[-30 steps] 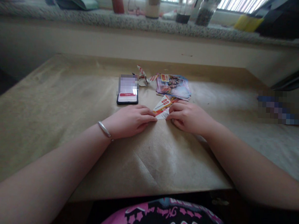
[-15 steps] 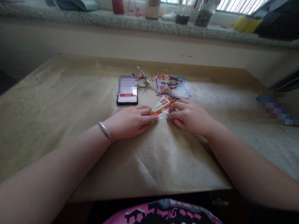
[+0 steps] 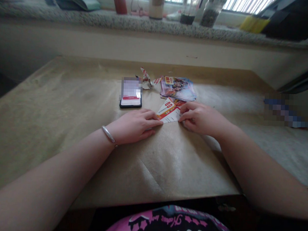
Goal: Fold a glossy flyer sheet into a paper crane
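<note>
A folded printed flyer (image 3: 169,112), red, yellow and white, lies on the brown paper-covered table (image 3: 55,105) between my hands. My left hand (image 3: 134,125), with a silver bangle on the wrist, lies palm down, fingertips pressing the flyer's left corner. My right hand (image 3: 201,118) has its fingers curled and pinches the flyer's right edge. Just behind lies a stack of colourful flyers (image 3: 178,88).
A black phone (image 3: 130,97) with a lit screen lies left of the stack. A crumpled strip of flyer paper (image 3: 148,79) sits behind it. Bottles and jars (image 3: 157,5) stand on the stone windowsill beyond the table. A blurred object (image 3: 285,111) lies at the table's right.
My right hand has slid to the right along the flyer, uncovering more of its white face. My left hand has stayed in place.
</note>
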`<state>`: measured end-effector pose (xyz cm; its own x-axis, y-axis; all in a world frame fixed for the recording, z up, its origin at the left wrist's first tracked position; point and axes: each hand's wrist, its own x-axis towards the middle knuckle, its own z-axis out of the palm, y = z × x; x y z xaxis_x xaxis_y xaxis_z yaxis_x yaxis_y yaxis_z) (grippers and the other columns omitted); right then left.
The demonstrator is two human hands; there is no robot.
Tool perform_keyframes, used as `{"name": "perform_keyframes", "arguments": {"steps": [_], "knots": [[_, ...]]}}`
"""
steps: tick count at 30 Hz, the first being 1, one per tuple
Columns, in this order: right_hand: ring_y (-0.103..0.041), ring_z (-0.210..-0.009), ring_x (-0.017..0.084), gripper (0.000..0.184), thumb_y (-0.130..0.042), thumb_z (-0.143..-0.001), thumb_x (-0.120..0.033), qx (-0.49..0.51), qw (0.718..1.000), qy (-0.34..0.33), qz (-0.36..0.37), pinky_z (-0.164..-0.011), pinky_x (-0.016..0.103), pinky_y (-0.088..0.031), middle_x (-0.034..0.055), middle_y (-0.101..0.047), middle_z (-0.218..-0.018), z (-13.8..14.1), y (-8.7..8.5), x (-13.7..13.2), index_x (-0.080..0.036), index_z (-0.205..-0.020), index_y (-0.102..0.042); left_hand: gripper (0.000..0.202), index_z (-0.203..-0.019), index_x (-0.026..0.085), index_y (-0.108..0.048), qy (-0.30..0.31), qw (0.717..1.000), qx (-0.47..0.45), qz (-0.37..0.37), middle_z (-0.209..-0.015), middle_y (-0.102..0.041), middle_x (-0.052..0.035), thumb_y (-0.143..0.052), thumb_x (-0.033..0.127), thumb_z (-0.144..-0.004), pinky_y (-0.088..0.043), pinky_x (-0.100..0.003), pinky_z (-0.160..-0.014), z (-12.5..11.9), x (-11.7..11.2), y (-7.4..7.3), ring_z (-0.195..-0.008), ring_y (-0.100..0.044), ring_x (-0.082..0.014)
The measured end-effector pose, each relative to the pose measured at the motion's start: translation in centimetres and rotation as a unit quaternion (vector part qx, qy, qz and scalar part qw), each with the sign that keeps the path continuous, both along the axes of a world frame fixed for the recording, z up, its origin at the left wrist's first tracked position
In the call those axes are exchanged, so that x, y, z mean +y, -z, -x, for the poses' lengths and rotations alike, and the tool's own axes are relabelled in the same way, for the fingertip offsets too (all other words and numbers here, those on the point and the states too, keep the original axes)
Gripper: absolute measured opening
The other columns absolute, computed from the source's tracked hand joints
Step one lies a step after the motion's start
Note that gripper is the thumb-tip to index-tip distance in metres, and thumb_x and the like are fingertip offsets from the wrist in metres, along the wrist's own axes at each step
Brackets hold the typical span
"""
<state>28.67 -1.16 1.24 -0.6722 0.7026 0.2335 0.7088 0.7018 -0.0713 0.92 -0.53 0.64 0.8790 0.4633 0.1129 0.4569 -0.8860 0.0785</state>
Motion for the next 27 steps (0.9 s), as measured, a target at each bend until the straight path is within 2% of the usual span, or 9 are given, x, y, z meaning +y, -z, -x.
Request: {"name": "perform_keyframes", "arguments": {"steps": [6,23,27], "knots": [[-0.065,-0.086,0.018,0.026,-0.055,-0.080,-0.019,-0.037,0.998,0.053,0.004,-0.068,0.030,-0.046,0.0034,-0.070,-0.110,-0.2,-0.4,-0.4,-0.027,-0.087,-0.079,0.037,-0.130,0.022,-0.059,0.008,1.000,-0.011,0.003,-0.121,-0.061,-0.0114,-0.049,0.028,-0.095,-0.049,-0.035,-0.096,0.1,0.1,0.0,-0.111,-0.058,-0.0215],[-0.067,-0.084,0.017,0.027,-0.052,-0.082,-0.023,-0.088,0.989,0.114,0.011,-0.060,0.028,-0.040,-0.0024,-0.071,-0.112,-0.1,-1.1,-0.8,-0.030,-0.086,-0.079,0.032,-0.122,0.022,-0.064,0.008,1.000,-0.025,0.016,-0.123,-0.062,-0.0096,-0.048,0.026,-0.095,-0.050,-0.035,-0.096,0.2,0.3,0.2,-0.110,-0.059,-0.0208],[-0.067,-0.085,0.017,0.029,-0.050,-0.083,-0.024,-0.102,0.989,0.109,0.017,-0.061,0.029,-0.041,-0.0022,-0.073,-0.105,-0.4,-1.1,-0.6,-0.030,-0.087,-0.078,0.030,-0.119,0.022,-0.066,0.008,0.999,-0.027,0.019,-0.122,-0.063,-0.0090,-0.049,0.027,-0.095,-0.050,-0.035,-0.095,0.1,0.3,0.0,-0.109,-0.060,-0.0208]]}}
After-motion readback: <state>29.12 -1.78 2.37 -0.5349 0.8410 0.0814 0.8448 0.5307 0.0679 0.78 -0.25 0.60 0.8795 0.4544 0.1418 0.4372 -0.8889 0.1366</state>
